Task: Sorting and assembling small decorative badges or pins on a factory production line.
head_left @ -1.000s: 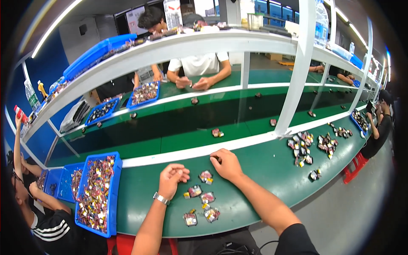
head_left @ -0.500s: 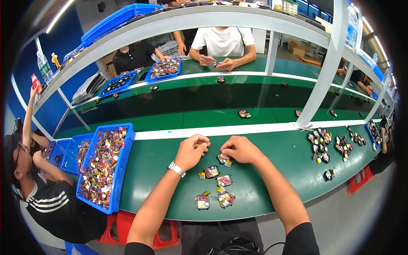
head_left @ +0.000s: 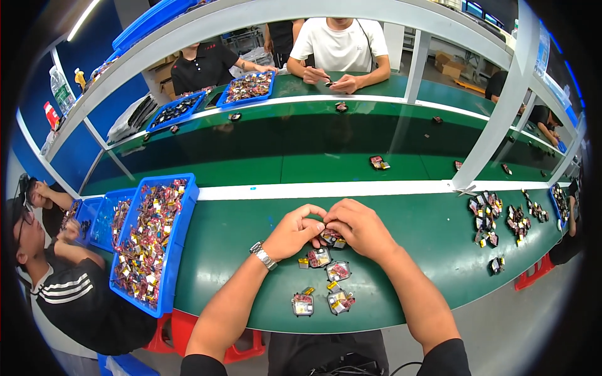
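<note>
My left hand [head_left: 291, 233], with a metal watch at its wrist, and my right hand [head_left: 360, 229] meet over the green bench. Both have fingers closed on a small electronic assembly [head_left: 332, 239], a dark casing with a red board and a yellow piece. My fingers cover its upper part. Just below lie similar assemblies: one by the left wrist [head_left: 318, 257], one under the right palm [head_left: 338, 271], and two closer to the bench edge, left [head_left: 303, 304] and right [head_left: 340, 302].
A blue tray [head_left: 191, 216] heaped with small red and yellow parts stands left, beside a seated person [head_left: 81, 288]. Piles of assemblies [head_left: 486, 216] lie right. Beyond the white rail [head_left: 326, 190] runs a green conveyor [head_left: 301, 166]. A grey post [head_left: 501, 119] rises at right; people sit opposite.
My hands were apart, the right one at the assembly; now the left has moved right and both meet on it. The view has shifted slightly.
</note>
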`<control>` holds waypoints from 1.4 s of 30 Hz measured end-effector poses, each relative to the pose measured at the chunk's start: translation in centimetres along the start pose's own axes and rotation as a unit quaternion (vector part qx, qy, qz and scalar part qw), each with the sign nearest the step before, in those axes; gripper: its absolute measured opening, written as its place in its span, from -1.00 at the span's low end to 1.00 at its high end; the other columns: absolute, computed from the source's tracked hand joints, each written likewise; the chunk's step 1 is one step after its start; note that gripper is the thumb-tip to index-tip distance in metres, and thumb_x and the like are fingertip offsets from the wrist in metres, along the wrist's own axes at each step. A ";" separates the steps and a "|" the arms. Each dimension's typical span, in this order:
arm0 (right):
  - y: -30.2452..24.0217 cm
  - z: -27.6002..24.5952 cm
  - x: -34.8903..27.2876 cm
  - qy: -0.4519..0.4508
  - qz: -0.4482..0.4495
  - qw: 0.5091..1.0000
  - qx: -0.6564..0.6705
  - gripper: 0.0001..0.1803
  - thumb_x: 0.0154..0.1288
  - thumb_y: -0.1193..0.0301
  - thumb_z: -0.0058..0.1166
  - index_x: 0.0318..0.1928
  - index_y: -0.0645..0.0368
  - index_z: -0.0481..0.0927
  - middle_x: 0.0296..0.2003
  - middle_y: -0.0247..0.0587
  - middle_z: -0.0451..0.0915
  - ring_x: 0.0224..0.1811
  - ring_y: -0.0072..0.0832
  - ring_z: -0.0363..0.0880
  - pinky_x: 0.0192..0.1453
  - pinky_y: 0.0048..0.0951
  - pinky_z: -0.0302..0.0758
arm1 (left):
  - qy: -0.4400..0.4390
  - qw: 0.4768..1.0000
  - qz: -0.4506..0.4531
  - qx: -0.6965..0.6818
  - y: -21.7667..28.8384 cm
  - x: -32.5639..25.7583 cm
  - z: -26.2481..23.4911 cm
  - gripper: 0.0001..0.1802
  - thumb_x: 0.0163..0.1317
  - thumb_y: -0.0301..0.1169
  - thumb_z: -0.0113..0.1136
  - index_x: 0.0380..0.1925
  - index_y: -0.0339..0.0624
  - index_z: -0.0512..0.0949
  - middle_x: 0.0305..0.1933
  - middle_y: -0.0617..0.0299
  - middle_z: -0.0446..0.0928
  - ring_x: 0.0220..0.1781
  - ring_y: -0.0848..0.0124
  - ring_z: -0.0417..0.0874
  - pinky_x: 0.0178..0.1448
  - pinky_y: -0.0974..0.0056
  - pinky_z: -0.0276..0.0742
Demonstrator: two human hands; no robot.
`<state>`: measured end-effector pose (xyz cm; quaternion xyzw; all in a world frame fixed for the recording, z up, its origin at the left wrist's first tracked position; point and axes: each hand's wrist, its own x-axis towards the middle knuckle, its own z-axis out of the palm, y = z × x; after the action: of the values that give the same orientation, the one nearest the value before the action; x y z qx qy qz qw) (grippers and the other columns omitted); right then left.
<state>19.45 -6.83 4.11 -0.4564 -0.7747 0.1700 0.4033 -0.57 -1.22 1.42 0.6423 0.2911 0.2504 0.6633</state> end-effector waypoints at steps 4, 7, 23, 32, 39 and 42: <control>-0.2 0.2 -0.1 0.047 -0.006 0.999 -0.020 -0.88 0.17 0.49 0.19 -0.24 0.15 0.64 -0.22 -0.21 0.57 -0.19 -0.22 0.58 -0.11 -0.24 0.55 | 0.013 0.994 -0.012 -0.108 0.7 0.1 1.0 -0.63 0.40 -0.55 0.01 0.19 -0.30 0.38 -0.02 0.10 0.61 -0.13 0.42 0.68 -0.03 0.34 0.67; -0.4 -0.1 -0.2 0.072 -0.048 0.994 -0.060 -0.80 0.08 0.52 0.29 -0.22 0.11 0.67 -0.16 -0.24 0.57 -0.14 -0.25 0.59 -0.12 -0.31 0.56 | 0.030 0.993 -0.001 -0.115 1.0 -0.1 1.4 -0.53 0.39 -0.59 -0.02 0.29 -0.31 0.30 0.11 0.03 0.53 -0.01 0.34 0.67 0.08 0.28 0.69; -0.1 -0.2 0.0 -0.017 -0.083 0.989 -0.120 -0.90 0.10 0.46 0.25 -0.32 0.13 0.67 -0.04 -0.29 0.54 0.06 -0.30 0.49 0.07 -0.28 0.51 | 0.054 0.993 -0.011 -0.104 0.4 -0.1 0.9 -0.61 0.35 -0.62 -0.01 0.19 -0.34 0.39 0.12 0.04 0.52 0.06 0.35 0.64 0.09 0.28 0.70; 0.0 0.6 -0.4 0.021 0.010 0.999 -0.043 -0.90 0.15 0.45 0.19 -0.32 0.17 0.69 -0.02 -0.26 0.56 0.09 -0.34 0.49 0.03 -0.33 0.54 | -0.010 0.994 0.025 -0.101 -0.3 -0.2 0.0 -0.53 0.30 -0.63 0.09 0.22 -0.32 0.36 0.14 0.05 0.52 0.13 0.33 0.60 0.21 0.22 0.62; -0.1 0.1 -0.4 -0.018 0.018 1.000 -0.006 -0.88 0.14 0.44 0.21 -0.29 0.15 0.69 0.00 -0.26 0.56 0.12 -0.29 0.47 0.12 -0.31 0.50 | -0.002 0.994 0.001 -0.112 0.2 -0.4 0.2 -0.58 0.35 -0.65 -0.03 0.21 -0.33 0.38 0.13 0.05 0.52 0.10 0.36 0.61 0.17 0.27 0.64; -0.3 0.1 -0.5 -0.038 0.018 0.999 0.003 -0.87 0.13 0.44 0.23 -0.27 0.12 0.70 0.02 -0.27 0.56 0.12 -0.27 0.47 0.16 -0.29 0.47 | 0.000 0.996 0.001 -0.092 0.0 -0.4 0.1 -0.60 0.36 -0.64 -0.04 0.20 -0.33 0.39 0.15 0.04 0.51 0.11 0.36 0.60 0.16 0.28 0.65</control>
<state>19.38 -7.38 4.01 -0.4618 -0.7808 0.1972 0.3717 -0.77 -1.63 1.49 0.5790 0.2664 0.2765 0.7193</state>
